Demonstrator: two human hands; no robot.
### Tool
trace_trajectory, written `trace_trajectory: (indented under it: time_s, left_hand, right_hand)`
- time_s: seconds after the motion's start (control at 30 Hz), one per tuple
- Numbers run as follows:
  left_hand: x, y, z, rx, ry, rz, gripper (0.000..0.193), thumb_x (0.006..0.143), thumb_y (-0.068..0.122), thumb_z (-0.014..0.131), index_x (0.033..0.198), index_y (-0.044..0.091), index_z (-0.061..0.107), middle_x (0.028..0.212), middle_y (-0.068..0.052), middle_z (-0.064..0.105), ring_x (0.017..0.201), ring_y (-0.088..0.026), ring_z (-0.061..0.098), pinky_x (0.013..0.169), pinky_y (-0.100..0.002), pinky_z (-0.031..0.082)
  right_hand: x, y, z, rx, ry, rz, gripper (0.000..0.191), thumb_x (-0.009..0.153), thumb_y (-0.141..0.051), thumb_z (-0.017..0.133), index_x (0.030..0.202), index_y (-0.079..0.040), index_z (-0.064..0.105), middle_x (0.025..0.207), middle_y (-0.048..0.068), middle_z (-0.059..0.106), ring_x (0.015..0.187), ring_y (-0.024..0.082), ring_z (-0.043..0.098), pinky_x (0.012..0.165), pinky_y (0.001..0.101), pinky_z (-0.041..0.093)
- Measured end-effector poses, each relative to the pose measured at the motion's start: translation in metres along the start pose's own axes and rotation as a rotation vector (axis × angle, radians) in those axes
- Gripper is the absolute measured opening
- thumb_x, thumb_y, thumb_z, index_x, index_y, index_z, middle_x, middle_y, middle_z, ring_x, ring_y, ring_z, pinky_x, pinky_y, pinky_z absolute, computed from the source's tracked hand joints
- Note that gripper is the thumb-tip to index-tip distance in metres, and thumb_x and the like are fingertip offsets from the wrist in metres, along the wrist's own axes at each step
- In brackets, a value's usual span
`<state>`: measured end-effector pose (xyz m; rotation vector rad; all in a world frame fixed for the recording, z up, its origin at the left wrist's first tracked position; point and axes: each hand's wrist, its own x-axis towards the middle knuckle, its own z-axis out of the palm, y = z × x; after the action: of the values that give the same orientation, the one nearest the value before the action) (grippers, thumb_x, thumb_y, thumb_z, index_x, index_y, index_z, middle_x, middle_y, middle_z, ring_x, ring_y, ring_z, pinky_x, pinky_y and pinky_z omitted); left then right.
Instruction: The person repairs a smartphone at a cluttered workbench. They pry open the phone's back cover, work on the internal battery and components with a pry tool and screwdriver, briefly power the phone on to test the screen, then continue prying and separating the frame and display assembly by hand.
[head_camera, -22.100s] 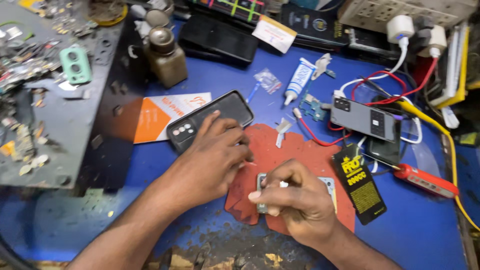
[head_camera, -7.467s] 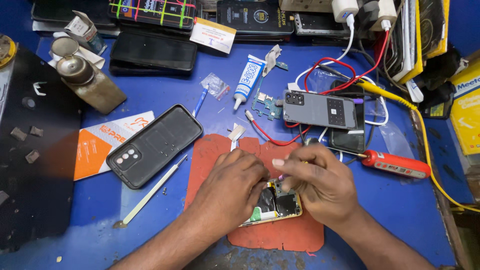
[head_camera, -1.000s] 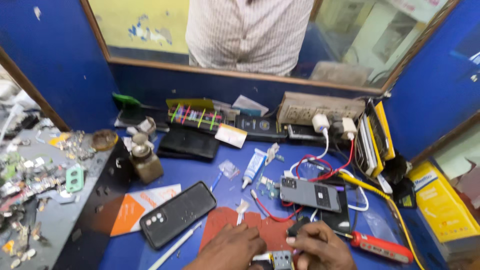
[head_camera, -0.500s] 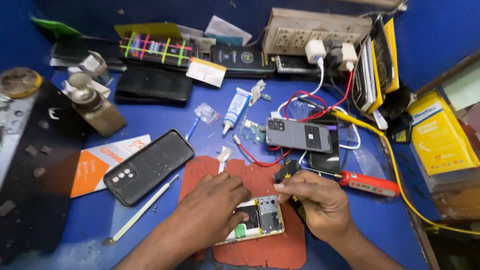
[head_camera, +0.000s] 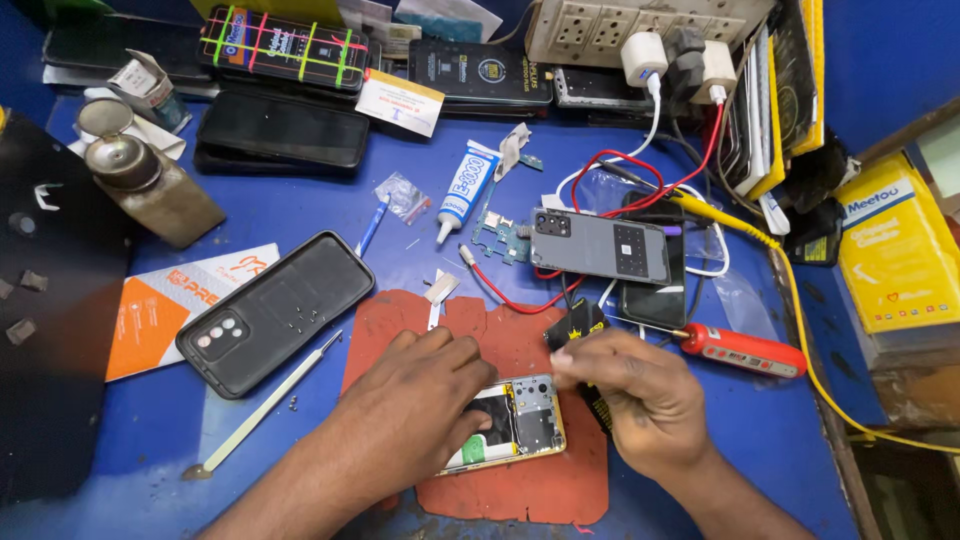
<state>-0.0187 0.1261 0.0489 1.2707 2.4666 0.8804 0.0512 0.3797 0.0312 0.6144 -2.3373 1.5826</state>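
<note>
The blue desk (head_camera: 300, 215) carries one red mat (head_camera: 520, 480) by its near edge, and on it one opened phone (head_camera: 525, 425). The left hand (head_camera: 420, 415) lies flat over the phone's left half, pinning it. The right hand (head_camera: 640, 390) is pinched shut just over the phone's upper right corner; what it grips is hidden. One black phone case (head_camera: 275, 310) lies left of the mat, and one red screwdriver (head_camera: 745, 350) right of it.

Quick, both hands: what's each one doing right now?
Left hand: flat, pressing down on the opened phone.
Right hand: fingers pinched at the phone's top edge; what they hold cannot be told.
</note>
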Motion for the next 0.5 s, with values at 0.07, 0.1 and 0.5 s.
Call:
trace_trajectory:
  time_s: [0.07, 0.1, 0.5]
  left_hand:
    - [0.000, -0.001, 0.000, 0.008, 0.002, 0.002, 0.034, 0.079, 0.022, 0.077, 0.108, 0.006, 0.071, 0.102, -0.007, 0.064, 0.103, -0.027, 0.058, 0.088, -0.045, 0.041]
    - [0.001, -0.001, 0.000, 0.012, 0.000, 0.004, 0.034, 0.079, 0.022, 0.077, 0.108, 0.006, 0.071, 0.102, -0.007, 0.064, 0.103, -0.028, 0.058, 0.088, -0.045, 0.041]
    - [0.002, 0.006, 0.009, -0.003, 0.148, 0.034, 0.027, 0.083, 0.024, 0.075, 0.104, 0.007, 0.070, 0.097, -0.007, 0.063, 0.098, -0.028, 0.057, 0.083, -0.044, 0.042]
  right_hand:
    - [0.000, -0.001, 0.001, -0.088, 0.030, 0.006, 0.042, 0.088, 0.017, 0.065, 0.121, -0.008, 0.073, 0.107, 0.010, 0.067, 0.089, 0.015, 0.070, 0.075, 0.0257, 0.059]
    - [0.000, -0.001, 0.001, -0.130, 0.044, 0.014, 0.044, 0.085, 0.018, 0.067, 0.120, -0.008, 0.073, 0.108, 0.011, 0.064, 0.085, 0.014, 0.068, 0.069, 0.0231, 0.058]
    - [-0.003, -0.018, -0.001, -0.267, 0.064, -0.038, 0.049, 0.083, 0.021, 0.064, 0.125, -0.004, 0.067, 0.111, 0.013, 0.068, 0.099, 0.018, 0.075, 0.082, 0.0272, 0.062]
